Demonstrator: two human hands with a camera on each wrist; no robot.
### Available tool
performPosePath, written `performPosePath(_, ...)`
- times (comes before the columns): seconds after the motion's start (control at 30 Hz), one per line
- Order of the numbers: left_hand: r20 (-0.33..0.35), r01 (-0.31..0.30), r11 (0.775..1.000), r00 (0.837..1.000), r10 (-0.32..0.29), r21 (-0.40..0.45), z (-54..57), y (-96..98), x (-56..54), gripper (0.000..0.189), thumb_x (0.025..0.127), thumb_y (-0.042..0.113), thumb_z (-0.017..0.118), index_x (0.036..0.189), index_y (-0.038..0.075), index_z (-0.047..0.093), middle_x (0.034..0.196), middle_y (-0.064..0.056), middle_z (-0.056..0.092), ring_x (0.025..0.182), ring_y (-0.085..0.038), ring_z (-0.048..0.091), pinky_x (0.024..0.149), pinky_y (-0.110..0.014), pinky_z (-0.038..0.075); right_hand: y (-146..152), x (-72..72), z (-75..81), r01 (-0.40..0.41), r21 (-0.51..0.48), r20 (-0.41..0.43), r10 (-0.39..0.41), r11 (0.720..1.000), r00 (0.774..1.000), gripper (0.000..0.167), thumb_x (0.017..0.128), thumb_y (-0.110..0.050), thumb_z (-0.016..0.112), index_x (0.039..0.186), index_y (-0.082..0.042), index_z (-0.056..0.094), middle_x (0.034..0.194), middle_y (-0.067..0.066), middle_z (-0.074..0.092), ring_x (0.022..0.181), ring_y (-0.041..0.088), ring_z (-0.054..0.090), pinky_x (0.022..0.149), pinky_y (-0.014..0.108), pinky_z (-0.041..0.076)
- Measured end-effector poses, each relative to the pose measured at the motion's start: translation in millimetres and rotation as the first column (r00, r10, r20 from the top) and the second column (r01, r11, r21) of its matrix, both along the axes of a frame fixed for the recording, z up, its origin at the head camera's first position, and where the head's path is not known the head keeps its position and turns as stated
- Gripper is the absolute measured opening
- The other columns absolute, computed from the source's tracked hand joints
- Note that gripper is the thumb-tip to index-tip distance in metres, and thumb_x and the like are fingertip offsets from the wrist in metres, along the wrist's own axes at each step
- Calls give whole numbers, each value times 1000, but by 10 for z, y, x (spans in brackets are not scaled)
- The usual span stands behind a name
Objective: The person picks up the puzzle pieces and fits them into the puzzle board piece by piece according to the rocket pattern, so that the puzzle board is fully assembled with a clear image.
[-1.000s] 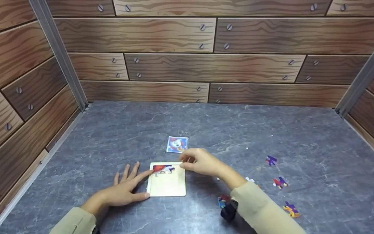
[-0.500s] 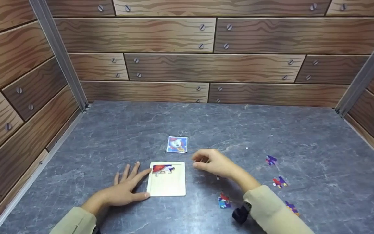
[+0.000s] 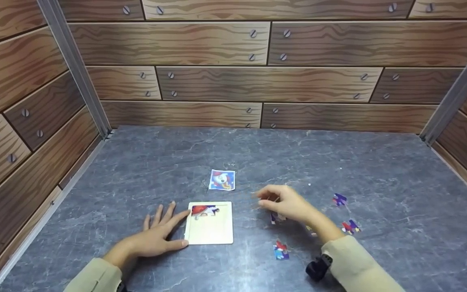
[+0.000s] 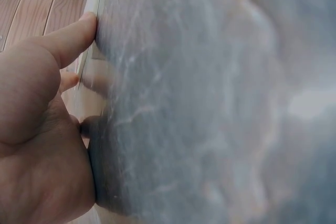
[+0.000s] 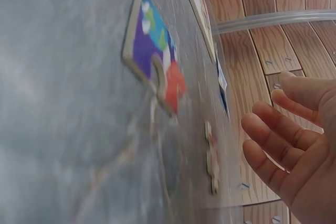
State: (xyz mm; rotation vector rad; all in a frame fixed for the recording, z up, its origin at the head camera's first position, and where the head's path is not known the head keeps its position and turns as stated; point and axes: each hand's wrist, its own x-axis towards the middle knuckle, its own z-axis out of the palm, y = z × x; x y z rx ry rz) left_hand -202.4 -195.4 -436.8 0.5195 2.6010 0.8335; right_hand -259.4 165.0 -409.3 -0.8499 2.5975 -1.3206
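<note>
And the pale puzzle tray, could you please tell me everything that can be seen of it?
The puzzle tray is pale and nearly square, with a raised rim, and looks wooden. It lies flat on the dark marbled table, nearer the person than the picture card. A red, white and purple puzzle section lies in its far left corner; the rest of its floor shows pale. The left hand touches its left edge with thumb and index finger.

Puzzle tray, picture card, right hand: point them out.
Puzzle tray (image 3: 211, 231): head view, on the bare floor of its lower half.
Picture card (image 3: 222, 180): head view, middle of its printed face.
Right hand (image 3: 290, 201): head view, on the back of the hand.
</note>
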Motion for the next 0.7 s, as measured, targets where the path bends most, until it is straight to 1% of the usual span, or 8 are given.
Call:
performPosePath(0.27, 1, 3, 1000, 1000, -3, 4, 11, 2, 1, 78, 86, 53, 57, 149, 28, 20, 153, -18, -9, 134, -40, -23, 96, -63, -20, 232, -19, 9, 27, 39, -65, -25, 999, 998, 26, 89, -19, 64, 105, 0, 66, 91, 3, 66, 82, 17, 60, 74, 29, 49)
performPosePath(0.43, 19, 4, 1000, 1000, -4, 18, 10, 1, -7, 78, 86, 53, 57, 150, 28, 20, 153, -18, -9, 134, -39, -23, 96, -62, -20, 404, -30, 22, 47, 35, -81, -44, 998, 996, 26, 88, -18, 65, 106, 0, 65, 95, 6, 66, 85, 18, 60, 76, 29, 49)
performPosePath(0.57, 24, -2, 1000, 1000, 2, 8, 1, 0, -10, 78, 86, 54, 57, 149, 29, 20, 154, -17, -8, 134, -39, -23, 97, -63, -20, 527, -35, 21, 72, 39, -92, -68, 997, 993, 25, 88, -19, 65, 106, -1, 66, 98, 8, 66, 86, 17, 60, 76, 28, 49)
performPosePath(0.7, 17, -3, 1000, 1000, 3, 3, -7, 2, -8, 78, 86, 54, 57, 149, 28, 20, 153, -18, -9, 134, -39, -22, 97, -63, -20, 651, -36, 15, 105, 49, -94, -100, 993, 991, 25, 88, -20, 65, 105, -2, 66, 95, 6, 67, 83, 15, 60, 76, 27, 49)
